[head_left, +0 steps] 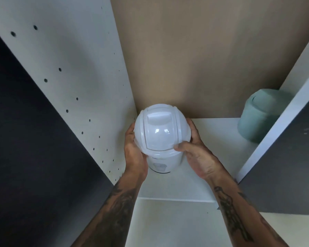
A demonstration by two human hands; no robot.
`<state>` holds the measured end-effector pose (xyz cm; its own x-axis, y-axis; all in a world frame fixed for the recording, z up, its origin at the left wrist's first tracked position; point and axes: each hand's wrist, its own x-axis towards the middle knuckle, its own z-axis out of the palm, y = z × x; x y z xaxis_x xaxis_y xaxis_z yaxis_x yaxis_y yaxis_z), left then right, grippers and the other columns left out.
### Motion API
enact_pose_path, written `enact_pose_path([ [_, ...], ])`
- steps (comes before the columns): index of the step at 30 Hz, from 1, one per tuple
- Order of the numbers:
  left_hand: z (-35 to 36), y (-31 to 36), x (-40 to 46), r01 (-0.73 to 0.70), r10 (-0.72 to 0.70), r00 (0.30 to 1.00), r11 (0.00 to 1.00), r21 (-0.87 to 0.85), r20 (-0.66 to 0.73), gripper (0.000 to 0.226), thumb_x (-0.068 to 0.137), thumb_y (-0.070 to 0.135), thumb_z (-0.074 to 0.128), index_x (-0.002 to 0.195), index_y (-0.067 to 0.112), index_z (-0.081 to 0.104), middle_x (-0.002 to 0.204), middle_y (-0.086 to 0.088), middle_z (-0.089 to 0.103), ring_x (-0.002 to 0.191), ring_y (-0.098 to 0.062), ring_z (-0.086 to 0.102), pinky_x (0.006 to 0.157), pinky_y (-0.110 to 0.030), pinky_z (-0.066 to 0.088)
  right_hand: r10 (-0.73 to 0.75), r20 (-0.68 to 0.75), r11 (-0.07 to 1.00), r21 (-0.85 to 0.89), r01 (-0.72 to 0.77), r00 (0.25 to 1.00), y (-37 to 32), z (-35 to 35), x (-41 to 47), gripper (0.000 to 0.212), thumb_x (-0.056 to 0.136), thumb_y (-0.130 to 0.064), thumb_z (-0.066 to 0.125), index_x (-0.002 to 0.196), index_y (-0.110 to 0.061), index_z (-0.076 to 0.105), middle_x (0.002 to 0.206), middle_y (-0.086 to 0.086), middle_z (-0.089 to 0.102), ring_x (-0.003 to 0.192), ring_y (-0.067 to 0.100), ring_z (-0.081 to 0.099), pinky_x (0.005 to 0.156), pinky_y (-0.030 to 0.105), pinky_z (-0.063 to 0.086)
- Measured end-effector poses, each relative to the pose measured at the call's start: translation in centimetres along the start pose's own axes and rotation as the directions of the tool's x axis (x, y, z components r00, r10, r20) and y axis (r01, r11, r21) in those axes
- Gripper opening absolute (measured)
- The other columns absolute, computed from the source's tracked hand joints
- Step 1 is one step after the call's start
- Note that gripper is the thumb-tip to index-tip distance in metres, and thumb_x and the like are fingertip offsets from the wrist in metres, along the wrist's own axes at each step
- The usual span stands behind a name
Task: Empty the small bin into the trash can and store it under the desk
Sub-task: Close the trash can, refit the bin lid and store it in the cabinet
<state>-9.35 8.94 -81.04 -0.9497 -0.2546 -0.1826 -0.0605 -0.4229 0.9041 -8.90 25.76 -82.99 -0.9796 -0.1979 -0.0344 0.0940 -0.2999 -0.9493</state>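
**Both hands on the white bin, inside the cabinet bay**

Head view: your palms and most of your fingers are hidden behind the bin (pixel 161 132), so you see only the backs of the hands and the right thumb. The bin's base is partly covered by its own domed lid, and the small print and picture on its side are too blurred to read. Whether the base fully rests on the shelf (pixel 212 139) you cannot tell.

Your left hand (pixel 134 150) wraps the lid's rim at 9 o'clock, fingers curled round it. Your right hand (pixel 198 154) clasps the rim at 3 o'clock, thumb pressed on the lid's near edge. The bin stands upright in the bay's back left corner, close to the drilled side panel (pixel 75 68) and the brown back panel (pixel 203 59).

At 2 o'clock a green bin (pixel 259 118) stands on the same shelf, well apart from yours, partly cut off by the white divider (pixel 282 120).

Open shelf lies between the two bins. The shelf's front edge runs just under your wrists at 6 o'clock.
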Motion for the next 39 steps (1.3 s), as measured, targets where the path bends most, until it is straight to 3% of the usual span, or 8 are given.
enact_pose_path([
  [7,0.6,-0.3,1.8,0.011,-0.011,0.999,1.000,0.006,-0.053,0.048,0.103,0.031,0.033,0.133,0.016,0.067,0.106,0.001,0.078,0.084,-0.010,0.076,0.063,-0.022,0.059,0.014,-0.059,1.000,0.013,-0.013,0.998,0.4,-0.3,2.0,0.109,0.055,-0.016,0.073,0.148,-0.047,0.025,0.143,-0.012,0.052,0.130,0.014,0.049,0.103,0.032,0.039],
  [11,1.0,0.0,1.7,0.048,-0.049,0.996,0.999,-0.018,-0.080,0.049,0.102,0.028,0.031,0.137,0.018,0.064,0.127,-0.006,0.074,0.100,-0.017,0.071,0.079,-0.029,0.056,0.023,-0.075,1.000,0.008,-0.023,0.997,0.4,-0.4,2.4,0.108,0.056,-0.016,0.071,0.148,-0.048,0.026,0.143,-0.012,0.052,0.129,0.013,0.050,0.098,0.031,0.041],
  [15,0.9,0.5,1.9,0.049,-0.050,0.996,0.999,-0.006,-0.069,0.049,0.100,0.030,0.033,0.133,0.019,0.068,0.112,0.000,0.079,0.090,-0.011,0.076,0.070,-0.025,0.058,0.062,-0.084,0.997,-0.033,-0.065,0.995,0.2,-0.7,2.3,0.112,0.058,-0.017,0.072,0.148,-0.054,0.017,0.139,-0.020,0.054,0.128,0.007,0.050,0.098,0.028,0.039],
  [22,0.9,1.6,1.4,0.075,-0.074,0.994,0.997,0.014,-0.076,0.049,0.102,0.033,0.033,0.140,0.020,0.061,0.136,-0.005,0.069,0.117,-0.022,0.067,0.093,-0.033,0.052,0.123,-0.067,0.991,-0.038,-0.125,0.990,-0.7,-0.7,1.7,0.128,0.054,-0.016,0.076,0.147,-0.057,-0.001,0.127,-0.042,0.035,0.118,-0.013,0.049,0.091,0.023,0.038],
  [26,0.1,2.6,0.1,0.100,-0.094,0.990,0.993,0.062,-0.103,0.045,0.103,0.036,0.036,0.144,0.030,0.053,0.152,-0.003,0.054,0.137,-0.017,0.050,0.102,-0.028,0.037,0.168,-0.125,0.978,-0.102,-0.181,0.978,-2.3,0.4,-0.4,0.119,0.058,-0.027,0.075,0.143,-0.064,0.001,0.160,-0.016,0.014,0.144,0.006,0.024,0.117,0.037,0.017],
  [31,-0.5,6.1,-5.3,0.218,-0.189,0.965,0.963,0.157,-0.181,0.047,0.102,0.044,0.037,0.146,0.034,0.051,0.157,-0.001,0.047,0.150,-0.017,0.033,0.122,-0.040,0.019,0.250,-0.250,0.927,-0.218,-0.306,0.935,-6.6,3.7,-5.2,0.108,0.063,-0.046,0.071,0.141,-0.065,-0.002,0.134,-0.024,0.027,0.119,0.004,0.030,0.091,0.027,0.024],
  [36,-0.2,11.8,-13.7,0.365,-0.326,0.911,0.922,0.126,-0.252,0.055,0.106,0.044,0.035,0.156,0.021,0.039,0.165,-0.003,0.035,0.155,-0.022,0.027,0.121,-0.041,0.021,0.335,-0.322,0.886,-0.213,-0.413,0.886,-13.5,9.4,-12.1,0.101,0.085,-0.040,0.069,0.151,-0.048,-0.007,0.157,-0.003,0.024,0.138,0.024,0.032,0.110,0.043,0.028],
  [39,0.7,15.7,-20.0,0.403,-0.342,0.895,0.894,0.194,-0.286,0.050,0.106,0.035,0.038,0.153,0.018,0.044,0.163,-0.008,0.040,0.152,-0.029,0.033,0.125,-0.047,0.023,0.400,-0.329,0.843,-0.235,-0.484,0.856,-18.8,13.3,-16.9,0.096,0.087,-0.040,0.067,0.150,-0.048,-0.005,0.157,0.001,0.027,0.129,0.022,0.039,0.105,0.039,0.034],
])
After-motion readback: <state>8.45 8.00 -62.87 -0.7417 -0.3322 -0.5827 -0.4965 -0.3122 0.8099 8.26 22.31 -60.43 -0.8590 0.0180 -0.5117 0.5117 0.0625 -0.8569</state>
